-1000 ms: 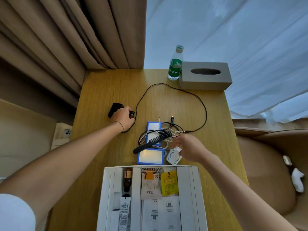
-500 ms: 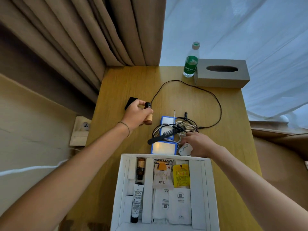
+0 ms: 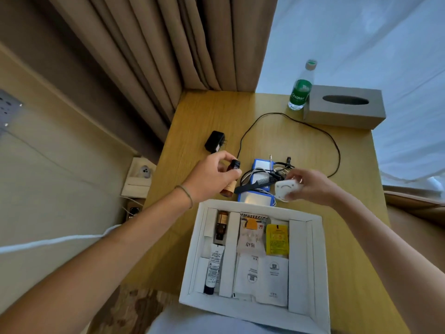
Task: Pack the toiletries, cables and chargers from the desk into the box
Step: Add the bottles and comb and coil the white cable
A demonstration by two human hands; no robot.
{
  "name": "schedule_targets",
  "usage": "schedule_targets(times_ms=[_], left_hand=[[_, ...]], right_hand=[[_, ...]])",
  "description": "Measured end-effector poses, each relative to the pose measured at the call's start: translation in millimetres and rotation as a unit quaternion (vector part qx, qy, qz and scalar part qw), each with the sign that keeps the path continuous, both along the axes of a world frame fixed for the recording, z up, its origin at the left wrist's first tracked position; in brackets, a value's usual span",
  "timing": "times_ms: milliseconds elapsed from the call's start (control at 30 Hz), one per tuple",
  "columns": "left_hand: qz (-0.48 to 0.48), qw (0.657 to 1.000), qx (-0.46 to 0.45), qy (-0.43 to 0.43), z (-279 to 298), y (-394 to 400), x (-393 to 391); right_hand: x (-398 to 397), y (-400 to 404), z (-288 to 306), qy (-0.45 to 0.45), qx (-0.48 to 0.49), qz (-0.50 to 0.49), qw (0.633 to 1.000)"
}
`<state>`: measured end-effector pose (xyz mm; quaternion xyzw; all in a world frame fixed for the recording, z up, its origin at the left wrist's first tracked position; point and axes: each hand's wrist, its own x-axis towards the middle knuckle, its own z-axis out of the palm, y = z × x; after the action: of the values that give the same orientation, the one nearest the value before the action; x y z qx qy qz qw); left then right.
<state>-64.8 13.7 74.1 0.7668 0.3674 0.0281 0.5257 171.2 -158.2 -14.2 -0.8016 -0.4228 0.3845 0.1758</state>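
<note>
My left hand grips a small brown bottle with a black cap, lifted just beyond the far edge of the white box. My right hand holds a white round charger above the desk, right of the bottle. Between the hands lie a black comb, two blue-edged packs and a tangle of cables. A black adapter sits further back with a long black cable looping away. The box holds a tube, a bottle and several sachets.
A green-labelled water bottle and a grey tissue box stand at the desk's far right corner. Curtains hang behind the desk. A wall socket with a white cord is left of the desk, below its edge.
My left hand picked the brown bottle up from beside the adapter and carried it toward the box. My right hand lifted the white charger off the desk. The camera view swung left.
</note>
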Motion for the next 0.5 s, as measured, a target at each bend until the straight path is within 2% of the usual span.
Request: schedule_targets(times_ms=[100,267,400,500], left_hand=[[-0.044,0.995,0.081,0.039,-1,-10,-12],[-0.108,0.983,0.113,0.096,-9,-25,-26],[-0.167,0.961,0.165,0.145,-26,-37,-35],[-0.194,0.947,0.196,0.165,-43,-47,-40]], right_hand=[[-13,-6,26,0.063,0.062,-0.065,0.994],[-44,-15,61,0.175,0.131,-0.140,0.966],[-70,-27,74,0.220,0.129,-0.129,0.958],[-89,-38,73,0.217,0.111,-0.108,0.964]])
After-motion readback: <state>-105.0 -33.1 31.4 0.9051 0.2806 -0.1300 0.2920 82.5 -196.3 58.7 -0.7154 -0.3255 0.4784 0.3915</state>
